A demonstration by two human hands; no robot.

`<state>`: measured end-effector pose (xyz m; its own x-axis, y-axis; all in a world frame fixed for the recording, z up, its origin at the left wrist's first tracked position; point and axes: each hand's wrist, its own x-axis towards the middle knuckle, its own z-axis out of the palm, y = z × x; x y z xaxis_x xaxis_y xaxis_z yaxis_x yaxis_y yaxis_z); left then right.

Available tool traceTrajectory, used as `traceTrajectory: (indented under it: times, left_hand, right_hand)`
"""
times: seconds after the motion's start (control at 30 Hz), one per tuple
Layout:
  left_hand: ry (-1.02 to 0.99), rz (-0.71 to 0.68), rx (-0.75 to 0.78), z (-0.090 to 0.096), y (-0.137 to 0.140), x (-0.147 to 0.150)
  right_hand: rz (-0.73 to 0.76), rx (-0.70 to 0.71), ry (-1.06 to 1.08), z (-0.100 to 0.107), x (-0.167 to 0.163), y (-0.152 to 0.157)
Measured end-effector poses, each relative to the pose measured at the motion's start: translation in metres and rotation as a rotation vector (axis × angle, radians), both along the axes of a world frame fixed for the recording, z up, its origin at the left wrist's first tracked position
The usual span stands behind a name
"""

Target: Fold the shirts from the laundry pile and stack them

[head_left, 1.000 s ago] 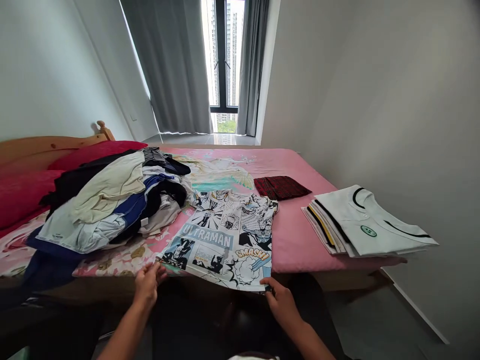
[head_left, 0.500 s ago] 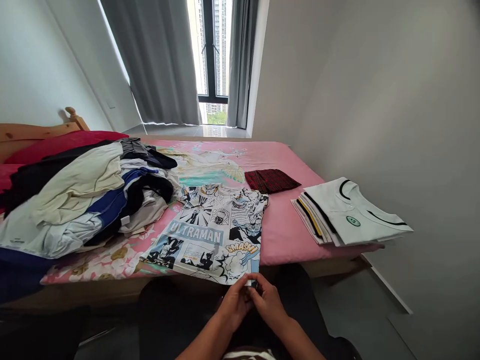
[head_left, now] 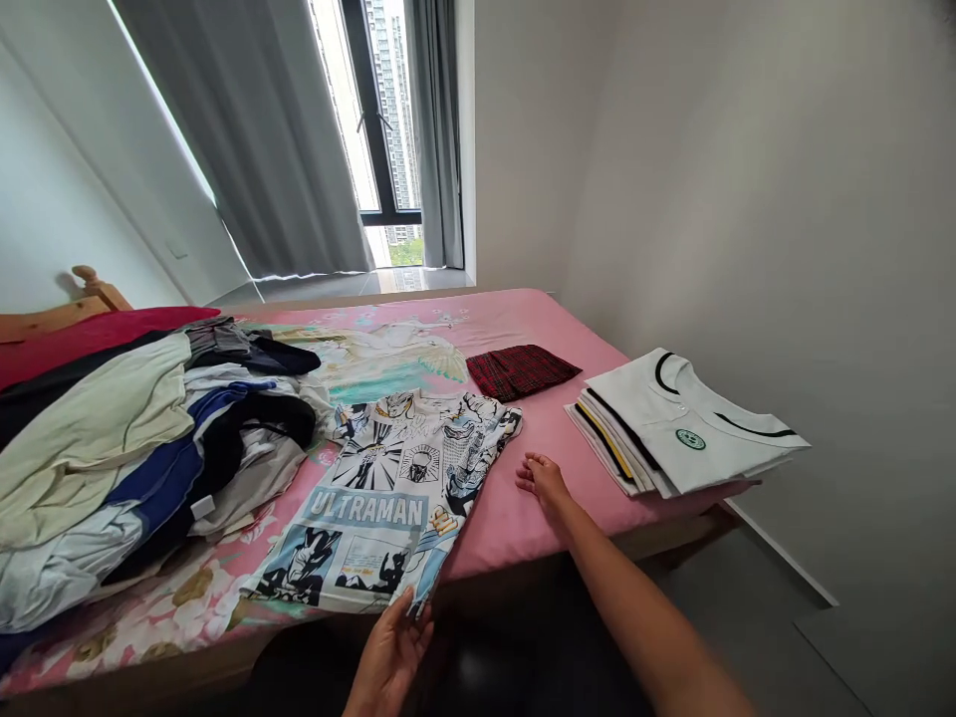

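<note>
A white short-sleeved T-shirt (head_left: 373, 468) with comic-style prints and the word ULTRAMAN lies face up on the bed, its neck pointing away from me. At its bottom right corner my left hand (head_left: 392, 647) pinches the hem, thumb on top. The shirt's right side is narrowed there, with part of the print tucked out of sight. My right hand (head_left: 544, 480) hovers just above the pink sheet, right of the shirt and apart from it. Its fingers are slightly bent and spread, with nothing in them. A folded dark red plaid garment (head_left: 523, 371) lies beyond that hand.
To the right, a stack of folded clothes (head_left: 687, 428), topped by a white shirt with a green badge, sits near the bed's edge. A loose heap of clothes (head_left: 149, 438) covers the left side. The pink floral bed sheet (head_left: 508, 319) reaches toward the window.
My hands, together at the bottom right corner before, are now apart. The right one has moved up and away, while the left has pulled the corner leftward, narrowing the shirt. The view has turned right.
</note>
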<state>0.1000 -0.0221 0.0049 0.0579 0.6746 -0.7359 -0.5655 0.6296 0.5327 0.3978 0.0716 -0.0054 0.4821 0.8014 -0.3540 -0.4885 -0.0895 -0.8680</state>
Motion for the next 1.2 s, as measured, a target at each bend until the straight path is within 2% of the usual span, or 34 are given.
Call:
traceTrajectory:
  times: [0.17, 0.27, 0.47, 0.6, 0.77, 1.0, 1.2]
  left_hand:
    - [0.035, -0.014, -0.012, -0.009, 0.002, -0.009]
    - [0.042, -0.012, -0.027, -0.008, 0.0, -0.01]
    - [0.07, -0.037, -0.025, -0.001, -0.005, -0.007]
    - [0.082, -0.062, -0.027, 0.002, -0.007, -0.007]
    - [0.077, -0.049, -0.002, 0.006, -0.006, -0.009]
    - [0.077, -0.032, 0.036, 0.022, -0.009, -0.02]
    - [0.085, -0.002, 0.018, 0.025, -0.012, -0.029]
  right_hand:
    - [0.018, -0.045, 0.1, -0.003, 0.011, 0.052]
    - [-0.006, -0.061, 0.142, -0.005, 0.015, 0.068]
    - [-0.04, 0.037, 0.135, -0.011, 0.019, 0.054]
    - [0.039, -0.043, 0.119, -0.011, 0.024, 0.044]
    - [0.15, -0.187, 0.109, -0.006, 0.024, 0.058]
    - [0.06, -0.066, -0.011, 0.002, 0.006, 0.074]
    - [0.186, -0.082, -0.108, -0.001, 0.003, 0.075]
